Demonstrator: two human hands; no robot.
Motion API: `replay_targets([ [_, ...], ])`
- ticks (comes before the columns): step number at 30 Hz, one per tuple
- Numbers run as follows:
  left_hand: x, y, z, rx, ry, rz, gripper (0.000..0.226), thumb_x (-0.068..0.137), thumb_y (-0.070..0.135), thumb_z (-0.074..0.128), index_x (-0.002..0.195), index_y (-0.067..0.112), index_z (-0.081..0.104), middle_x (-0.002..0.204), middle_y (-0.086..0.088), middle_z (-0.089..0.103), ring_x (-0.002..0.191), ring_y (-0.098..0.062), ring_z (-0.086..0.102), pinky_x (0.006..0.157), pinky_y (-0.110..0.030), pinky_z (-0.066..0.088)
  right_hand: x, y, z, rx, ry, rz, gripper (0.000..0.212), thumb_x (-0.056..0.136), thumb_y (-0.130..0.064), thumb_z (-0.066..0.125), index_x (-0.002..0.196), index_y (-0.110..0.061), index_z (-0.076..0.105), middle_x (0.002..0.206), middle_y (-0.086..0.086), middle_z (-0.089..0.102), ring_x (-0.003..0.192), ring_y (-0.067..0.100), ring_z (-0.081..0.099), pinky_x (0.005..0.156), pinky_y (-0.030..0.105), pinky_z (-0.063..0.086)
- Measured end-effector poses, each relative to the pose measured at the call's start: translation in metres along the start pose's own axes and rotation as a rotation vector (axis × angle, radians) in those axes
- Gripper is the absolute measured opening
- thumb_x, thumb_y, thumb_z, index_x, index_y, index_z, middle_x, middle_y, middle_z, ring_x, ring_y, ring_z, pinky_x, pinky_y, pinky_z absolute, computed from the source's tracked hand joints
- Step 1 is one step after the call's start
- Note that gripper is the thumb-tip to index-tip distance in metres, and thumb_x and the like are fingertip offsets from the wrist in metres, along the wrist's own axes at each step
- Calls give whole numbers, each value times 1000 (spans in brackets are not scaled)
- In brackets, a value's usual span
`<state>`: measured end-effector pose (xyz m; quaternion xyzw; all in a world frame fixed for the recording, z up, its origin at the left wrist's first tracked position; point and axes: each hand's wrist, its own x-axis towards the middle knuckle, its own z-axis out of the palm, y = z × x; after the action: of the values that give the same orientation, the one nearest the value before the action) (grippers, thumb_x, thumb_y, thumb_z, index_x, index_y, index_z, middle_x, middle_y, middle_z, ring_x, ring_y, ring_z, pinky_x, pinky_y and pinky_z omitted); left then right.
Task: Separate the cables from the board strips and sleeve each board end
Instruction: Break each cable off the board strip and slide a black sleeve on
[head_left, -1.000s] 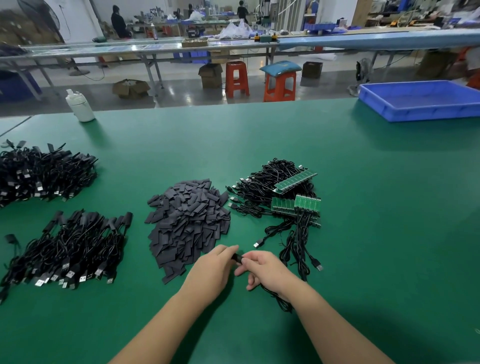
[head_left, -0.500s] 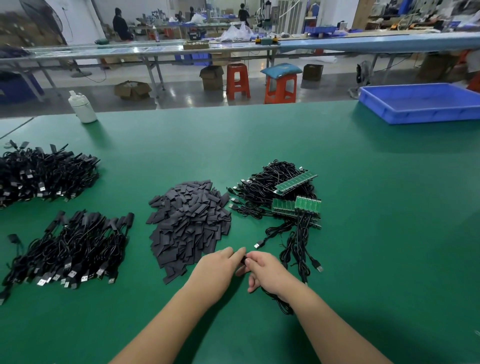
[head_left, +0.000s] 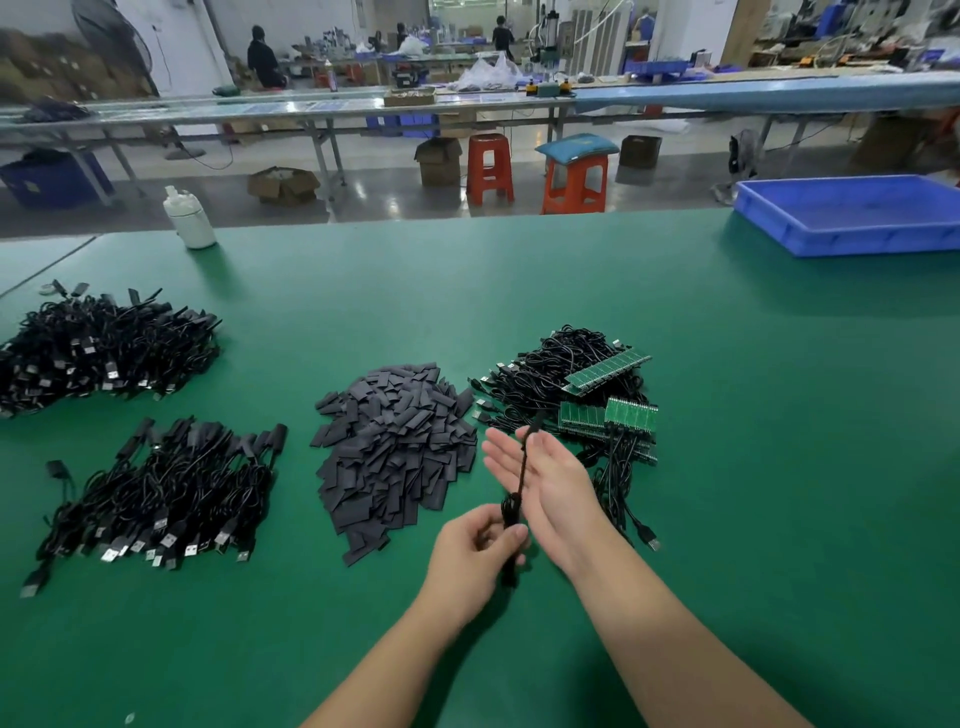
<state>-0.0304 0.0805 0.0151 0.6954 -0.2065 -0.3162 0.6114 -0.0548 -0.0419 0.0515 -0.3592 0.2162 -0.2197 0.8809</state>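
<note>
We're at the green table (head_left: 519, 291), and it's well stocked: two heaps of finished cables on the left, the far one (head_left: 104, 353) and the near one (head_left: 161, 499), both with black sleeved ends showing. In the middle sits the pile of dark sleeves (head_left: 395, 447), and just right of it the tangle of unsorted cables with green board strips (head_left: 608, 415) lying on top.

Now the small stuff, and here's the action! Our left hand (head_left: 478, 556) is pinched shut on a bundled cable (head_left: 511, 512), thumb and fingers clamped on its coil. Our right hand (head_left: 545, 478) is flat and open, fingers apart, with the cable's sleeved end (head_left: 535, 421) lying across the fingertips.

We'd call this one sleeved and ready to go. The next move, by our reckoning, needs a toss left to the near heap, then a reach back to the strips to snap off another.
</note>
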Motion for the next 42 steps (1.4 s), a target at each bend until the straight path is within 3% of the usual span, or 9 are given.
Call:
replay_targets([
  [5,10,22,-39,242,192,74,3,87,20,73,89,20,71,81,-9,72,70,-16,70,68,-22,55,6,-20,-3,-798,35,-165,24,100,-22,56,122,-26,65,116,-12,68,104,-3,61,100,26,47],
  [10,27,35,-147,719,537,54,30,86,33,73,112,17,71,94,4,72,73,-10,64,72,-25,53,21,-69,-43,-1580,233,-589,28,97,-15,54,122,-16,66,127,0,64,121,16,54,110,36,40],
  [15,31,29,-256,1146,754,-167,37,90,37,68,114,9,66,95,-11,72,74,-27,63,62,-32,50,38,-106,-93,-1973,383,-320,52,100,-31,50,149,-15,40,156,7,38,147,28,27,122,47,21],
  [18,29,21,-283,1288,729,-358,35,89,42,67,88,10,54,81,-9,62,77,-31,59,65,-36,53,40,-106,-104,-1958,295,-154,59,101,-35,51,152,-14,33,154,9,40,145,30,32,118,49,28],
  [22,31,15,-280,1386,724,-406,31,89,38,67,99,11,54,100,-12,55,97,-33,53,65,-40,48,39,-107,-105,-1860,361,-203,50,98,-36,56,144,-19,47,134,13,48,127,29,45,105,47,43],
  [29,45,25,-220,1314,723,73,21,91,19,61,108,7,66,96,-11,56,84,-29,56,58,-35,44,36,-113,-80,-1759,284,-242,15,97,-35,60,103,-21,62,104,2,60,81,22,61,72,36,51],
  [33,47,42,-127,1252,391,346,22,94,25,56,111,23,69,98,4,66,86,-16,60,67,-31,51,27,-107,-64,-1701,191,-280,12,100,-31,55,105,-20,57,84,-4,62,69,18,58,63,33,47],
  [38,49,57,-5,813,10,344,42,97,41,53,137,27,54,120,10,65,106,-9,58,96,-32,49,12,-102,-44,-1607,41,-382,13,98,-28,60,109,-27,66,96,-18,63,88,7,60,75,23,43],
  [42,54,78,35,586,21,328,17,96,37,56,105,26,66,81,11,65,70,-2,54,67,-26,43,3,-102,-35,-1540,17,-424,13,94,-27,66,103,-23,73,95,-14,69,91,7,61,78,21,41],
])
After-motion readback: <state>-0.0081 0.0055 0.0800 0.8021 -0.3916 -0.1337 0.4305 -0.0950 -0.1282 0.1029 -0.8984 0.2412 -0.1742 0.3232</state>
